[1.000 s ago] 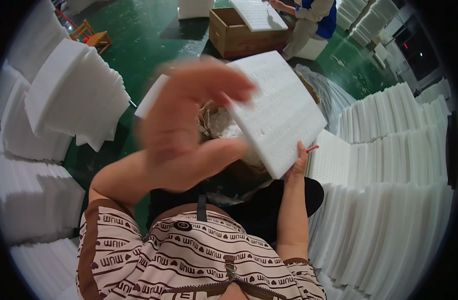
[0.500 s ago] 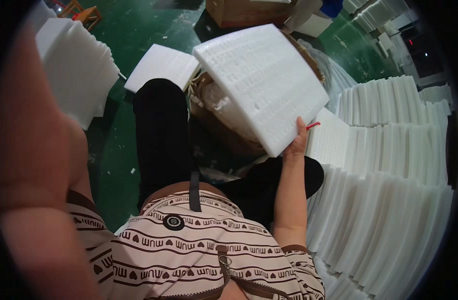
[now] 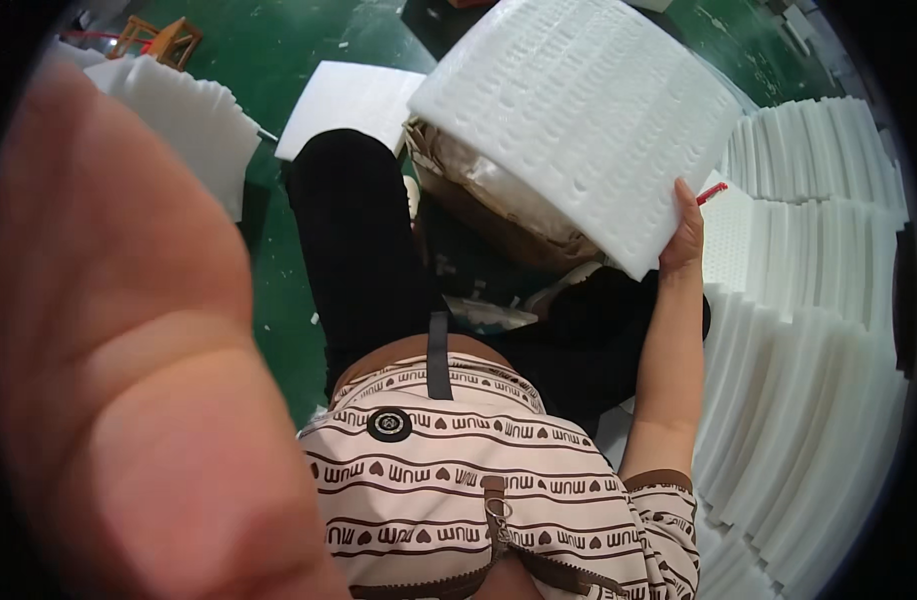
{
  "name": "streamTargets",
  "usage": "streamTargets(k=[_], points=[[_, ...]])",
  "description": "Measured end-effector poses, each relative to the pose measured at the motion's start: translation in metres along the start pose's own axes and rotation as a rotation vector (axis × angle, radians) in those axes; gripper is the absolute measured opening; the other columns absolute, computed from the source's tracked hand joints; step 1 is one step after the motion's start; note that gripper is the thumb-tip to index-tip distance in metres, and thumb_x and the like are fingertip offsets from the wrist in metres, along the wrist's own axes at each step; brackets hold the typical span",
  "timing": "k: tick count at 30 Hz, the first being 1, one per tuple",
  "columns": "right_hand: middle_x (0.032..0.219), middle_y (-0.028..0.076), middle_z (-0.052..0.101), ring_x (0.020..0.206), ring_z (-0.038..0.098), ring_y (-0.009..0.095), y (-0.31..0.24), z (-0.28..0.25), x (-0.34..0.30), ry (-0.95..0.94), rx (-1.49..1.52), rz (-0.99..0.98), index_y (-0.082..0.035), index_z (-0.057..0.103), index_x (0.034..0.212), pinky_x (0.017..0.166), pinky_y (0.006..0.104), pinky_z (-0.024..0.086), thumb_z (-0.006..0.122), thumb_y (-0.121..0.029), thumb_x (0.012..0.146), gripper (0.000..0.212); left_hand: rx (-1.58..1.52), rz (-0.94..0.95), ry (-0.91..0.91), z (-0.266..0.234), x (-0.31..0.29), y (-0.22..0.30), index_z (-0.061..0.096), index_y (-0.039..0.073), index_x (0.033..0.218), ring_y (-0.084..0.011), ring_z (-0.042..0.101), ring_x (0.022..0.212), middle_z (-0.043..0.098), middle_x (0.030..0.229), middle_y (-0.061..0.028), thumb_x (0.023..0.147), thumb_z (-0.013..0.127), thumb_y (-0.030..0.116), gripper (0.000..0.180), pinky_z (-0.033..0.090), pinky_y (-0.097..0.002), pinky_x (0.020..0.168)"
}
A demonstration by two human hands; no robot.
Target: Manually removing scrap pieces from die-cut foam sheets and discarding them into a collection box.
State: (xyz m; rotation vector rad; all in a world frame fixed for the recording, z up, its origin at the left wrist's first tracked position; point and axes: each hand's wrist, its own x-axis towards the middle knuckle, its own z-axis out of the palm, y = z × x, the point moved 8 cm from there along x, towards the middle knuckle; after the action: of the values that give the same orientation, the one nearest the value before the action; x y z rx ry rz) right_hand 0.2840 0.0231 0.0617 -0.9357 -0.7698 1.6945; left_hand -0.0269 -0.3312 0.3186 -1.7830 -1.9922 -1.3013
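My right hand (image 3: 684,235) grips the near right corner of a white foam sheet (image 3: 579,110), thumb on its upper face. The sheet has rows of small dents and lies tilted over a cardboard box (image 3: 479,205), hiding much of it. A thin red pen-like stick (image 3: 713,192) pokes out beside the same hand; its lower part is hidden. My left hand (image 3: 169,380) is very close and blurred, filling the left side of the view. Its fingers cannot be made out, nor whether it holds anything.
Tall stacks of white foam sheets (image 3: 819,240) stand at my right. Another foam stack (image 3: 184,120) is at the far left, near a small wooden stool (image 3: 169,42). A white foam block (image 3: 349,105) lies beyond my left knee. Small scraps dot the green floor (image 3: 309,30).
The left hand has come in further and covers more of the left side. The foam sheet and my right hand appear farther right and up; the whole view has shifted too.
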Motion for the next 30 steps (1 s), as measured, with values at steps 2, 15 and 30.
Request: streamTargets(k=[2, 15, 30], points=[[0.110, 0.018, 0.061, 0.093, 0.062, 0.025, 0.006, 0.005, 0.009, -0.023, -0.023, 0.048, 0.003, 0.048, 0.123, 0.083, 0.0332, 0.049, 0.059, -0.025, 0.084, 0.049, -0.101, -0.032, -0.006, 0.057, 0.046, -0.029, 0.040, 0.015, 0.128, -0.0290, 0.042, 0.122, 0.047, 0.127, -0.0122, 0.087, 0.035, 0.049, 0.053, 0.034, -0.0449, 0.101], [0.093, 0.014, 0.066, 0.079, 0.064, 0.020, -0.013, 0.002, 0.024, -0.040, -0.040, 0.121, 0.002, 0.061, 0.107, 0.070, 0.0281, 0.051, 0.066, -0.023, 0.081, 0.036, -0.847, -0.747, -0.848, 0.321, 0.082, -0.195, 0.033, -0.008, 0.133, -0.0358, 0.052, 0.107, 0.047, 0.122, -0.0284, 0.079, 0.066, 0.033, 0.075, 0.045, -0.0394, 0.085], [0.074, 0.008, 0.060, 0.060, 0.047, 0.012, -0.046, 0.080, 0.009, 0.119, -0.097, -0.374, -0.001, 0.064, 0.087, 0.059, 0.0221, 0.040, 0.018, -0.057, 0.096, 0.074, -1.170, -1.129, -0.853, 0.403, 0.079, -0.174, 0.042, -0.003, 0.124, -0.0356, 0.058, 0.096, 0.052, 0.115, -0.0297, 0.073, 0.067, 0.018, 0.061, 0.048, -0.0420, 0.082]])
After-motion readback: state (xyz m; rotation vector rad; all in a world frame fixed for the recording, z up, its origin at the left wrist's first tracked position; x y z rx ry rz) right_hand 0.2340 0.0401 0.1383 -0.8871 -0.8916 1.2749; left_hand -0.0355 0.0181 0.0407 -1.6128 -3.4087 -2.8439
